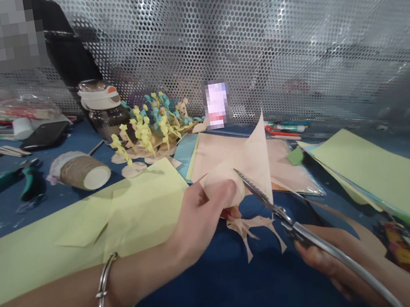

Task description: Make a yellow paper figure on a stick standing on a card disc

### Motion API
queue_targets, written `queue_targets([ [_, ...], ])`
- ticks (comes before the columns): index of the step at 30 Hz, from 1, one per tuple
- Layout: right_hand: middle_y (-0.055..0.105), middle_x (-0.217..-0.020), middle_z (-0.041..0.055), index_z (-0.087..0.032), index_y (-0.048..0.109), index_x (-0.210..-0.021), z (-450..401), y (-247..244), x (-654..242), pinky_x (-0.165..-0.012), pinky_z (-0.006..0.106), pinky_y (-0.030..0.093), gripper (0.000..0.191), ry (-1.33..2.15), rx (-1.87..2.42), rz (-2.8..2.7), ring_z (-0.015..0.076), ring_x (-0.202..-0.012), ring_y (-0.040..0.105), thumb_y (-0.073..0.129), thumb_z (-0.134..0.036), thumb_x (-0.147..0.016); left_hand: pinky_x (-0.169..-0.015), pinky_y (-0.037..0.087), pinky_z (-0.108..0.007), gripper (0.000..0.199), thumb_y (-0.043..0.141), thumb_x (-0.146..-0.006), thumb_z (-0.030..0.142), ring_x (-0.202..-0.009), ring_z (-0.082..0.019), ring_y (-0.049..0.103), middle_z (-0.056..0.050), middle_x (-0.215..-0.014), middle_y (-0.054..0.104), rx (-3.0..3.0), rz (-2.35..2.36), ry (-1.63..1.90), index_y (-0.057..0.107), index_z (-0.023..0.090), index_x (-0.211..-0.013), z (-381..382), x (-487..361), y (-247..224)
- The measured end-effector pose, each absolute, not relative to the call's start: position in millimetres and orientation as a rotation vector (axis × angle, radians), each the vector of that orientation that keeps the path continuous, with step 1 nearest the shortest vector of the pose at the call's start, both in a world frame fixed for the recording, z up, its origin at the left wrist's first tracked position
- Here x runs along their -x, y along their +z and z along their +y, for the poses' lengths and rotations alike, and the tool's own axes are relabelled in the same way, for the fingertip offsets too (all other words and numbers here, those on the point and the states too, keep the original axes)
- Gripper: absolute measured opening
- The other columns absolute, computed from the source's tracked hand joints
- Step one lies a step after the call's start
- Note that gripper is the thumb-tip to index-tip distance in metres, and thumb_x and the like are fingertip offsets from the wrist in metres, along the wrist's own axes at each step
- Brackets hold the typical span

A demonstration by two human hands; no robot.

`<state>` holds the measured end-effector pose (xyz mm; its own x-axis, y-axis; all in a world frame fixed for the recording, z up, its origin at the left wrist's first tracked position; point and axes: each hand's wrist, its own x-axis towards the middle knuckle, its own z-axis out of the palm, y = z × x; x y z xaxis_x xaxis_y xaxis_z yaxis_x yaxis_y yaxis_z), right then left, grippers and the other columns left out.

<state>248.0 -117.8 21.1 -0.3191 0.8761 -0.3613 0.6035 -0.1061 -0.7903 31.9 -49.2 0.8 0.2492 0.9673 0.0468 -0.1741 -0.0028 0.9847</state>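
Left grip (202, 215): I have it clenched, with thumb and fingers pinching one folded peach paper (252, 159) and a metal bangle (104, 291) on the wrist.

Right grip (331, 260): clenched around one pair of scissors (282, 216), the blades touching the paper's lower edge.

Paper position: held in the air between both grips, above the desk (220, 305).

Below the paper: one branching peach cut-out (249, 231) lying on the desk, just under my hands.

Left side: overlapping yellow-green sheets (130, 221) run beneath my left forearm.

Right side: one fanned stack of yellow-green paper (370, 175), its ragged edge near my right hand.

Ahead: one peach sheet in a clear sleeve (279, 163), touching the cluster of small yellow and teal paper figures (150, 125).

Far left: one pair of green-handled pliers (27, 180), one cardboard roll (84, 171), one black phone (46, 135).

Back edge: one perforated metal panel (248, 29).
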Motion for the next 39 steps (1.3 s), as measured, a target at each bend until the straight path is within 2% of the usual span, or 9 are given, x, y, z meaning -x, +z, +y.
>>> queue_targets([
  [5,0.041,-0.058,-0.0047,-0.020,0.051,-0.076,-119.8,15.9,-247.3,-0.044,0.020,0.030,0.043,1.462,1.677,-1.862,0.0097,-0.049,0.034,0.044,-0.061,-0.086,-0.049,0.046,-0.022,0.024,0.059,-0.083,0.039,-0.048,-0.012,0.057,0.000,-0.057,0.062,-1.085,0.870,1.111,0.059,0.015,-0.083,-50.9,-34.3,-0.8],
  [11,0.044,-0.065,-0.0029,-0.020,0.052,-0.081,-118.5,12.1,-250.6,-0.050,0.021,0.035,0.043,1.414,1.599,-1.973,0.0109,-0.054,0.035,0.036,-0.059,-0.090,-0.048,0.043,-0.021,0.020,0.059,-0.084,0.036,-0.047,-0.010,0.052,0.002,-0.055,0.058,-1.097,0.865,1.121,0.060,0.016,-0.080,-49.6,-33.4,-1.8],
  [15,0.046,-0.066,-0.0020,-0.021,0.054,-0.081,-117.7,17.3,-249.7,-0.055,0.022,0.041,0.044,1.316,1.592,-2.027,0.0125,-0.056,0.042,0.034,-0.060,-0.090,-0.048,0.042,-0.019,0.019,0.058,-0.085,0.035,-0.047,-0.009,0.051,0.003,-0.055,0.057,-1.117,0.863,1.106,0.059,0.017,-0.080,-50.0,-33.1,-0.2],
  [20,0.049,-0.061,-0.0015,-0.022,0.053,-0.076,-117.0,23.5,-249.0,-0.051,0.023,0.040,0.046,1.237,1.567,-2.075,0.0127,-0.052,0.041,0.033,-0.061,-0.089,-0.047,0.042,-0.018,0.018,0.059,-0.084,0.035,-0.046,-0.009,0.051,0.003,-0.053,0.057,-1.128,0.864,1.058,0.058,0.016,-0.083,-51.4,-32.7,3.6],
  [25,0.056,-0.067,0.0023,-0.023,0.054,-0.076,-115.2,25.2,-249.4,-0.051,0.025,0.043,0.047,1.193,1.539,-2.090,0.0165,-0.056,0.049,0.033,-0.064,-0.087,-0.047,0.044,-0.019,0.019,0.060,-0.083,0.034,-0.045,-0.009,0.052,0.003,-0.052,0.056,-1.124,0.853,1.042,0.058,0.015,-0.081,-52.7,-33.8,7.7],
  [31,0.057,-0.066,0.0033,-0.024,0.055,-0.075,-114.9,24.9,-249.3,-0.050,0.025,0.045,0.047,1.116,1.538,-2.113,0.0182,-0.057,0.053,0.034,-0.064,-0.086,-0.046,0.046,-0.018,0.019,0.060,-0.082,0.032,-0.044,-0.009,0.053,0.004,-0.051,0.055,-1.120,0.862,1.023,0.056,0.015,-0.076,-54.2,-35.0,10.5],
  [34,0.055,-0.064,0.0022,-0.023,0.056,-0.075,-114.6,23.9,-249.3,-0.048,0.024,0.043,0.050,1.087,1.526,-2.140,0.0164,-0.054,0.049,0.031,-0.065,-0.087,-0.047,0.047,-0.020,0.018,0.059,-0.082,0.031,-0.045,-0.009,0.053,0.003,-0.052,0.056,-1.135,0.858,1.012,0.056,0.014,-0.076,-54.0,-34.5,10.6],
  [39,0.045,-0.056,-0.0032,-0.022,0.056,-0.074,-113.7,24.4,-246.9,-0.044,0.022,0.037,0.041,1.155,1.578,-2.102,0.0113,-0.046,0.037,0.038,-0.056,-0.089,-0.046,0.047,-0.020,0.018,0.060,-0.081,0.031,-0.044,-0.009,0.053,0.003,-0.051,0.055,-1.119,0.858,1.016,0.056,0.014,-0.075,-53.1,-35.0,11.0],
])
